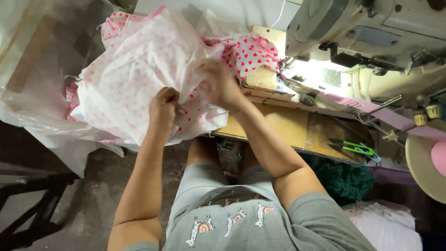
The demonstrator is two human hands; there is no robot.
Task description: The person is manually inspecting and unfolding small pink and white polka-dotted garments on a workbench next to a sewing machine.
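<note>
the left hand (163, 106) is clenched on a fold of the white cloth with pink hearts (134, 69), which lies bunched at the left end of the wooden bench (283, 125). the right hand (222, 83) grasps the same cloth higher up, near the sewing machine (367, 32). green snips (355, 148) lie on the bench, well apart from both hands.

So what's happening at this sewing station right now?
A seated person is handling a pile of white fabric with pink hearts heaped at the left of a wooden sewing table. The left hand pinches a fold near the front edge, while the right hand grips the cloth higher up. The sewing machine sits to the right with nothing under its needle, and green snips lie on the table.
</note>
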